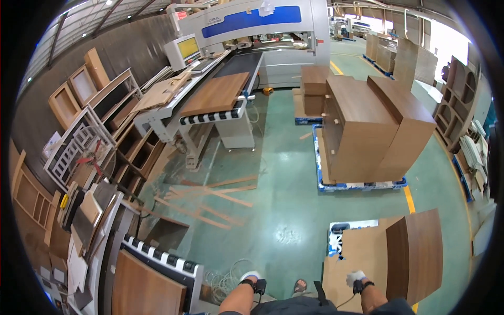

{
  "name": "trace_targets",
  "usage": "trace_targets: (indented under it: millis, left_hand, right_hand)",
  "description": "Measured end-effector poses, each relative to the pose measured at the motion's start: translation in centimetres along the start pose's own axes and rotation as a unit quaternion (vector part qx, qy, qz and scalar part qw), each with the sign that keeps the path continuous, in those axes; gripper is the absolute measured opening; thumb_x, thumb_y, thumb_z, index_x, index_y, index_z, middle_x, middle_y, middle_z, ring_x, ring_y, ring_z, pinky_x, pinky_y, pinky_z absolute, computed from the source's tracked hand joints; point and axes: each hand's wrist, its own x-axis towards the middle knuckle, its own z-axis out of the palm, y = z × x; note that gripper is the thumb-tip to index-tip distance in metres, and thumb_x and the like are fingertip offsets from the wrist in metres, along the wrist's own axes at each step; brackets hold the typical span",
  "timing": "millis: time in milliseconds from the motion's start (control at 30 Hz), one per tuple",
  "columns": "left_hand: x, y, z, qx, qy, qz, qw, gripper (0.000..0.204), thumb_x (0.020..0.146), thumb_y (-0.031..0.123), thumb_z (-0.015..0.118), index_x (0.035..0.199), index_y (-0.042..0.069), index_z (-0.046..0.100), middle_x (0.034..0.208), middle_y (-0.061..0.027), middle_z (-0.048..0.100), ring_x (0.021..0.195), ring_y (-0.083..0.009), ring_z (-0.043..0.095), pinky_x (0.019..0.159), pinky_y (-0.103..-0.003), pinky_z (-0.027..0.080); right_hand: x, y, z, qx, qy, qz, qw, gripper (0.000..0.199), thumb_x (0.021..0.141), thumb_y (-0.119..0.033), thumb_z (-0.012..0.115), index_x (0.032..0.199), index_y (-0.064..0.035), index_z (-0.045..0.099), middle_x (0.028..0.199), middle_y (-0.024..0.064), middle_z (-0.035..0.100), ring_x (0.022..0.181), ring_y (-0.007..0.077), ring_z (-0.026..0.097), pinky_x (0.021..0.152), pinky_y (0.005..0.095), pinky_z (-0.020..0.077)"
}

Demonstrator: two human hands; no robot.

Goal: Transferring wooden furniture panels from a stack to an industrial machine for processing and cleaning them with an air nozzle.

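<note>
My left hand [251, 275], in a white glove, hangs low near the floor side of the roller-edged table. I see it mostly from above, and its fingers are hidden. A tangle of pale strapping [228, 281] lies on the floor beside it. My right hand [356, 277], also gloved in white, hovers over a flat tan sheet [336, 273] on a blue-and-white pallet [332, 242]. Its fingers look loosely apart with nothing in them. Close on its right stands a stack of brown wood-grain panels [422, 254]. Both wrists wear black straps with a cable.
Left of me a brown panel [144, 286] rests on a roller-edged table [157, 254]. Thin wood strips [210, 197] litter the floor ahead. Another panel [220, 92] lies before a large machine [289, 68]. Tall panel stacks [362, 142] stand on a pallet at right.
</note>
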Motion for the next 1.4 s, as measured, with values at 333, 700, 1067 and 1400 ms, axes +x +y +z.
trace_targets:
  millis: [333,700,1067,1400]
  left_hand:
    - [9.1,-7.5,-6.8,-0.140,0.097,-0.090,0.981,0.036,0.099,0.039,0.058,0.104,0.008,0.076,0.099,-0.0152,0.077,0.092,-0.0296,0.075,0.076,-0.044,0.058]
    - [27.8,-9.0,-31.6,0.067,-0.014,0.032,0.997,0.031,0.096,0.036,0.058,0.094,0.008,0.071,0.098,-0.0182,0.075,0.097,-0.0410,0.071,0.083,-0.050,0.055]
    - [48.9,7.4,-62.6,-0.517,0.062,-0.080,0.850,0.034,0.101,0.027,0.067,0.128,0.006,0.064,0.112,-0.0150,0.075,0.092,-0.0296,0.073,0.078,-0.045,0.059]
    - [67.8,5.4,-75.6,-0.105,0.001,0.038,0.994,0.018,0.097,0.023,0.065,0.098,0.010,0.077,0.081,-0.0026,0.071,0.071,-0.0155,0.065,0.065,-0.033,0.052]
  right_hand:
    - [-3.0,-8.3,8.8,0.070,0.352,0.111,0.927,0.032,0.099,-0.035,0.062,0.103,-0.0049,0.070,0.095,0.0176,0.073,0.088,0.0351,0.071,0.080,0.0499,0.0570]
    - [19.8,-45.6,8.8,-0.336,0.259,0.002,0.906,0.035,0.091,-0.034,0.066,0.102,-0.0031,0.076,0.103,0.0224,0.077,0.096,0.0367,0.075,0.087,0.0470,0.0583]
    - [27.3,-84.2,12.8,-0.416,0.314,-0.121,0.845,0.046,0.094,-0.045,0.063,0.115,-0.0049,0.075,0.111,0.0219,0.075,0.107,0.0409,0.071,0.095,0.0465,0.0557]
    - [39.6,-74.0,-6.6,-0.354,0.280,0.207,0.868,0.037,0.087,-0.040,0.072,0.104,-0.0090,0.081,0.096,0.0156,0.078,0.089,0.0332,0.075,0.080,0.0434,0.0580]
